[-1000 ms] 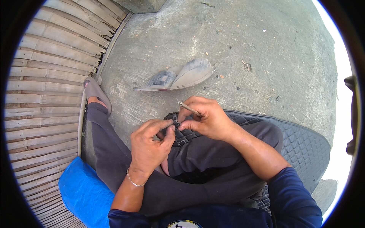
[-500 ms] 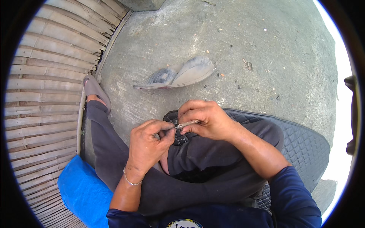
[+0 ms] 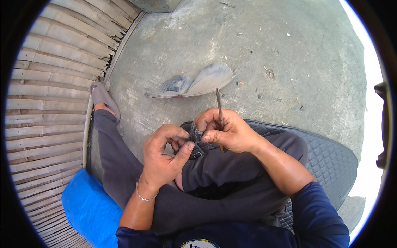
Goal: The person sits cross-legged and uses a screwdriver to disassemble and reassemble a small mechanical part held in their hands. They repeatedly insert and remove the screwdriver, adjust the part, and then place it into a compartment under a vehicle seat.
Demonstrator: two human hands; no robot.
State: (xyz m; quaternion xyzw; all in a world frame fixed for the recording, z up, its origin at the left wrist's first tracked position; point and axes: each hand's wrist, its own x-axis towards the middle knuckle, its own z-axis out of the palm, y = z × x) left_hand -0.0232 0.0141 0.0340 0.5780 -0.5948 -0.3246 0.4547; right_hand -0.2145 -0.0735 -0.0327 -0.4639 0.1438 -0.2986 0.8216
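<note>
My right hand (image 3: 231, 131) is closed around a slim metal tool (image 3: 219, 103). The tool's thin shaft points up and away from me, and its exact kind does not show. Between that hand's thumb and forefinger there appears to be a small dark piece (image 3: 196, 133), too small to name. My left hand (image 3: 163, 151) is close beside this piece, with thumb and forefinger curved and apart and the other fingers curled. Whether the left forefinger touches the piece I cannot tell. Both hands are above my bent leg and a dark quilted mat (image 3: 326, 155).
A grey, dusty, curved shell-like panel (image 3: 211, 80) lies on the concrete floor (image 3: 297, 70) beyond my hands. Bamboo slats (image 3: 53, 99) line the left side. Blue sheeting (image 3: 89, 208) is by my left hip. Small debris dots the floor.
The metal tool has swung from lying sideways between my fingertips to standing upright across my right hand. My left thumb and forefinger have parted.
</note>
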